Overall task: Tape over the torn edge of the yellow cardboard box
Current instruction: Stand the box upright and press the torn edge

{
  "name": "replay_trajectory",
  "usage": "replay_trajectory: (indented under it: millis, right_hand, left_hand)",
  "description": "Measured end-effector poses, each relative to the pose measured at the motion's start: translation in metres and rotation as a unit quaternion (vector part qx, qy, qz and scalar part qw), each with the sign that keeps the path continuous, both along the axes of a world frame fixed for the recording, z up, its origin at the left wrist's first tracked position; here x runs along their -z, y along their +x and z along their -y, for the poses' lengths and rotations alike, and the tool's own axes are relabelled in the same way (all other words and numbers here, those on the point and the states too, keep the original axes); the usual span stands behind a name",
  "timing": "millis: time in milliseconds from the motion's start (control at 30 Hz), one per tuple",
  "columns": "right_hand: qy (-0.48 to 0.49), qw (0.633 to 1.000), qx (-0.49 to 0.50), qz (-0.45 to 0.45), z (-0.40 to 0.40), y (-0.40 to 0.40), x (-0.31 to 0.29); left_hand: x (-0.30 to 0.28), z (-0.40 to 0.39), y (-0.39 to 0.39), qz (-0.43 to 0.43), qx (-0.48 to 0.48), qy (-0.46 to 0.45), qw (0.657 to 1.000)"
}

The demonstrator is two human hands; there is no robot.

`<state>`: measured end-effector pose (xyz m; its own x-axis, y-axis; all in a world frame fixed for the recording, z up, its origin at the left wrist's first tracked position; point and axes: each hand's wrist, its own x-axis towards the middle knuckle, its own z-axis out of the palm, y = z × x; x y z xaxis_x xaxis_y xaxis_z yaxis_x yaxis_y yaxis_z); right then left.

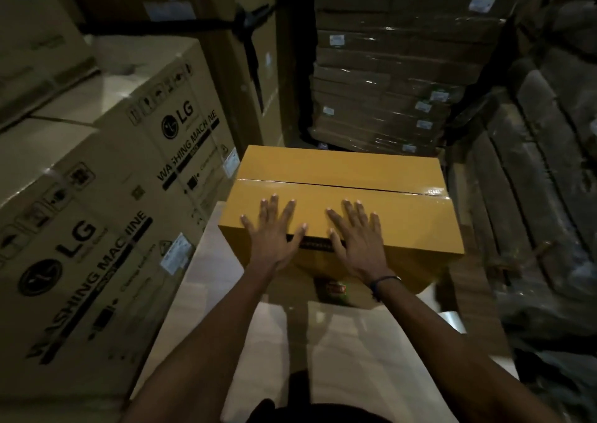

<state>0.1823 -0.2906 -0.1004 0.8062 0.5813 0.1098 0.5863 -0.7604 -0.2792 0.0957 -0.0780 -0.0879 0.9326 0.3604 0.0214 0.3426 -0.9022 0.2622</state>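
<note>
The yellow cardboard box sits in front of me on a pale surface, its two top flaps meeting at a dark seam across the lid. Both my hands lie flat on the near flap with fingers spread. My left hand presses near the front left edge. My right hand rests beside it, a dark band on its wrist. Between the two thumbs a dark torn strip shows along the box's front top edge. Shiny clear tape glints at the seam's right end. No tape roll is visible.
Large brown washing machine cartons stand close on the left. A pallet of shrink-wrapped flat boxes rises behind the yellow box. Dark wrapped goods crowd the right side. A pale box top lies under my forearms.
</note>
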Motion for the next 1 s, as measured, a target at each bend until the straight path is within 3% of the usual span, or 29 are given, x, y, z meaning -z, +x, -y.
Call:
replay_trajectory:
  millis: [400,500,600,833,1000]
  right_hand:
    - [0.012,0.971,0.238,-0.027,0.074,0.023,-0.015]
    - [0.014,0.951,0.306,-0.048,0.095,0.031,-0.015]
    - [0.074,0.914,0.388,-0.087,0.113,0.033,-0.015]
    - [0.175,0.885,0.414,-0.123,0.103,0.032,-0.043]
    - [0.214,0.887,0.391,-0.117,0.103,0.038,-0.075]
  left_hand:
    - [0.012,-0.085,-0.008,0.043,-0.036,-0.012,0.998]
    - [0.008,-0.084,-0.008,0.035,-0.046,-0.014,0.998]
    - [0.002,-0.081,-0.010,0.030,-0.061,-0.025,0.997]
    - [0.000,-0.079,-0.010,0.028,-0.067,-0.009,0.997]
    - [-0.004,-0.075,-0.005,0.028,-0.075,-0.028,0.996]
